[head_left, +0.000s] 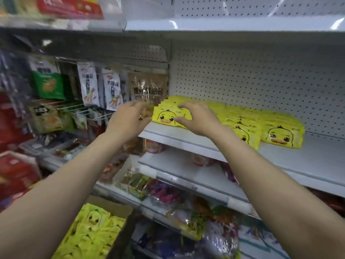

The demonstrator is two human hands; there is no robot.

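Shop shelving with a white pegboard [261,81] back. On the white shelf [205,144], at frame centre, stands the leftmost duck packet row [166,116], yellow, at the shelf's left end.

- Right hand [199,118]: over that row, fingers apart and curved above the packet tops, thumb at the front face.
- Left hand [128,120]: just beside the row's left edge, fingers apart and blurred; contact possible, not certain.
- Further duck rows [281,135]: to the right.
- Hanging snack bags [112,90]: upper left.
- Cardboard box [119,208] of duck packets: lower left.
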